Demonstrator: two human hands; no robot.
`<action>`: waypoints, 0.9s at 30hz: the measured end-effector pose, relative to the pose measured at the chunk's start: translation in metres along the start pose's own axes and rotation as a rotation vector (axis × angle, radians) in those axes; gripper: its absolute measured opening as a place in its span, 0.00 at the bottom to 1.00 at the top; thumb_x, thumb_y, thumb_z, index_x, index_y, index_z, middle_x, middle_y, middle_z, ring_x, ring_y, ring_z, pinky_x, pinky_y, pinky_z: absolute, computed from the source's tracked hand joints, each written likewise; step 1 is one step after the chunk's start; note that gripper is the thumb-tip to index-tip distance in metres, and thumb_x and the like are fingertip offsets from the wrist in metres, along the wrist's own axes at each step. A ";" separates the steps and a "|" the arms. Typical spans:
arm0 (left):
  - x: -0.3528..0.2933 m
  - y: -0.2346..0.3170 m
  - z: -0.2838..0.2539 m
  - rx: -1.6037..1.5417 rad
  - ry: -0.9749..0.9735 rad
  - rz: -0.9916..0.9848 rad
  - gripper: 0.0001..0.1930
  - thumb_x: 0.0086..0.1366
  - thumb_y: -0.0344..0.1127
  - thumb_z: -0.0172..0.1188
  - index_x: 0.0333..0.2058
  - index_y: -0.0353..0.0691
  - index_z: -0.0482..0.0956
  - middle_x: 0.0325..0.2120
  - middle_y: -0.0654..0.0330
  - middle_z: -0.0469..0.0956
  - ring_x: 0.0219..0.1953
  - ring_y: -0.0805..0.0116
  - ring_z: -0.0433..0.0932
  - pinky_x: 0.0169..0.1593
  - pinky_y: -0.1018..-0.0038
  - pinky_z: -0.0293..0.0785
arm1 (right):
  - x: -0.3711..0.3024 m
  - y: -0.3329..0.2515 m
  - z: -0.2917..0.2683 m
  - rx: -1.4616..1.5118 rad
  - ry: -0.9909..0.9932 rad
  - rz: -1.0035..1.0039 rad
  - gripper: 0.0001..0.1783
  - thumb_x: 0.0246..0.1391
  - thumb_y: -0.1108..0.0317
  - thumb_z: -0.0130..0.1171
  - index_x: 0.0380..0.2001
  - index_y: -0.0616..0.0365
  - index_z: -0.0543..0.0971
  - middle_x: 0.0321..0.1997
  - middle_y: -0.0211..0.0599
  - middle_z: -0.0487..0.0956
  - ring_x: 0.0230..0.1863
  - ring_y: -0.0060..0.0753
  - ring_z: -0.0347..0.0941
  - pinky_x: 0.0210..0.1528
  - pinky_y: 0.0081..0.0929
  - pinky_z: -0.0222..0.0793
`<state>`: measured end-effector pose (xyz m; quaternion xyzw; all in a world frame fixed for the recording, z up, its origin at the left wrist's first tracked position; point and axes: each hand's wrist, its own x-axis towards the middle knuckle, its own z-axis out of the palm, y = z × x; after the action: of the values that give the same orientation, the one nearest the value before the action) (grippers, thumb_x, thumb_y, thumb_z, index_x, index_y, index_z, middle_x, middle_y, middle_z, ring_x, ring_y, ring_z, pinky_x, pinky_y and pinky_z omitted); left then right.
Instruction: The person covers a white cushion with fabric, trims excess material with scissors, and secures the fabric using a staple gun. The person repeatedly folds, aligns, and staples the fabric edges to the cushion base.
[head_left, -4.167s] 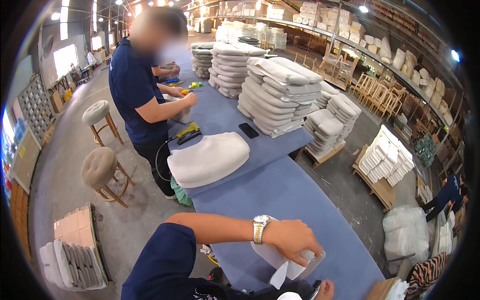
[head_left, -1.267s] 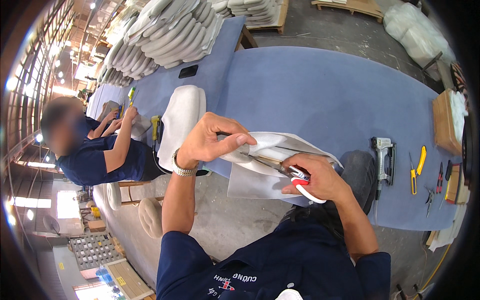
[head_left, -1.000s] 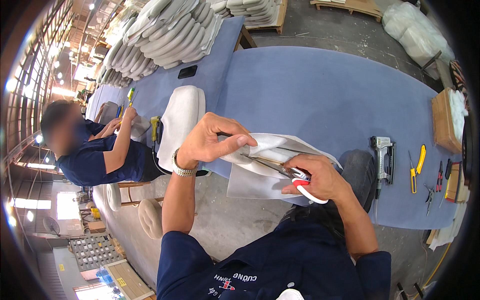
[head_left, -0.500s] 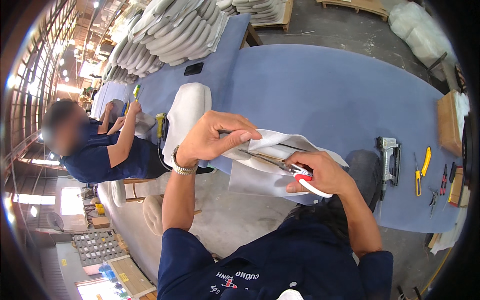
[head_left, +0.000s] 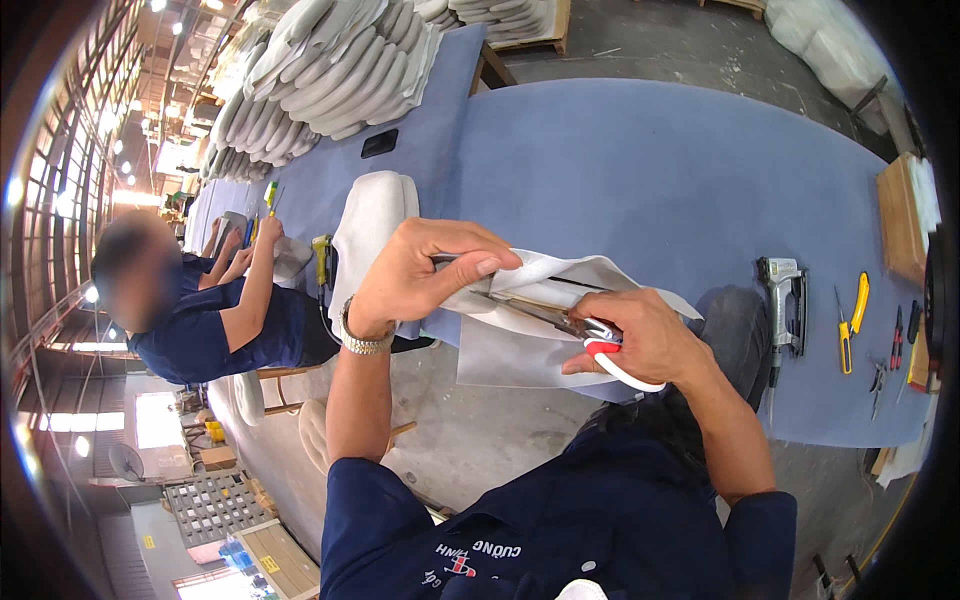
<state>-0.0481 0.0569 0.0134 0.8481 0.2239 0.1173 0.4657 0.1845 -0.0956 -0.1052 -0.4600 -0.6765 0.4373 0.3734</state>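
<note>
Left hand (head_left: 425,270) raised, palm down, fingers curled forward with thumb pressed against fingertips in a pinch; wrist bent, forearm rising steeply from the lower frame. Right hand (head_left: 640,335) lower and to the right, fingers closed in a grip, knuckles up, forearm angled in from the lower right.

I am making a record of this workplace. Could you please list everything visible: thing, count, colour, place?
white fabric piece: one, white, held above table edge
red-handled scissors: one, red and metal, cutting the fabric
blue felt-covered table: one, blue, ahead
grey staple gun: one, grey, table right
yellow-handled tool: one, yellow, beside the gun
white seat cushions: many, white, stacked far left
black phone: one, black, near cushions
co-worker: one, dark blue shirt, left
left hand: grips fabric
right hand: holds scissors
</note>
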 end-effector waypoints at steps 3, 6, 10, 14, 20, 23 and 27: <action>0.003 -0.003 -0.001 -0.020 -0.016 0.007 0.09 0.72 0.30 0.64 0.41 0.31 0.89 0.39 0.50 0.88 0.41 0.64 0.85 0.46 0.71 0.79 | -0.001 0.006 0.003 0.014 0.046 -0.030 0.33 0.46 0.38 0.76 0.41 0.58 0.84 0.34 0.48 0.85 0.36 0.55 0.82 0.41 0.43 0.75; 0.004 -0.004 0.000 -0.027 -0.018 0.011 0.09 0.72 0.31 0.64 0.41 0.31 0.89 0.40 0.50 0.88 0.42 0.64 0.85 0.46 0.71 0.80 | -0.001 0.000 -0.008 0.042 -0.079 0.053 0.36 0.46 0.35 0.75 0.43 0.58 0.83 0.36 0.48 0.85 0.37 0.54 0.81 0.42 0.43 0.75; 0.009 0.000 0.001 -0.009 -0.036 0.029 0.10 0.72 0.32 0.64 0.41 0.31 0.89 0.40 0.50 0.88 0.42 0.64 0.85 0.47 0.71 0.80 | -0.005 0.006 -0.006 0.078 -0.045 -0.030 0.41 0.45 0.31 0.73 0.45 0.58 0.82 0.36 0.47 0.85 0.38 0.54 0.81 0.42 0.44 0.75; 0.014 0.002 0.004 -0.023 -0.054 0.035 0.11 0.72 0.33 0.64 0.42 0.31 0.89 0.40 0.50 0.88 0.42 0.64 0.85 0.47 0.71 0.80 | -0.006 0.007 -0.005 0.063 -0.012 -0.064 0.41 0.46 0.31 0.73 0.45 0.59 0.81 0.36 0.48 0.84 0.39 0.54 0.81 0.43 0.44 0.75; 0.014 0.002 0.003 -0.036 -0.053 0.027 0.11 0.72 0.34 0.65 0.42 0.31 0.89 0.40 0.50 0.88 0.42 0.64 0.85 0.47 0.71 0.80 | -0.006 0.007 -0.006 0.055 -0.031 -0.028 0.38 0.49 0.34 0.73 0.45 0.59 0.81 0.38 0.49 0.84 0.41 0.56 0.81 0.44 0.45 0.75; 0.014 0.001 0.003 -0.026 -0.050 0.031 0.11 0.71 0.34 0.65 0.42 0.32 0.89 0.40 0.50 0.88 0.42 0.64 0.85 0.47 0.70 0.80 | -0.008 0.006 -0.003 0.054 0.003 -0.051 0.36 0.49 0.37 0.74 0.45 0.59 0.81 0.38 0.49 0.84 0.41 0.56 0.81 0.44 0.44 0.75; 0.013 0.003 0.004 -0.032 -0.050 0.025 0.10 0.71 0.34 0.65 0.42 0.32 0.89 0.40 0.51 0.88 0.42 0.64 0.85 0.47 0.70 0.80 | -0.007 0.001 -0.004 0.030 0.007 -0.037 0.33 0.50 0.39 0.75 0.44 0.59 0.82 0.39 0.50 0.85 0.40 0.55 0.82 0.43 0.44 0.75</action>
<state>-0.0338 0.0587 0.0136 0.8459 0.1995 0.1056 0.4833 0.1904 -0.1011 -0.1059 -0.4434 -0.6770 0.4387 0.3907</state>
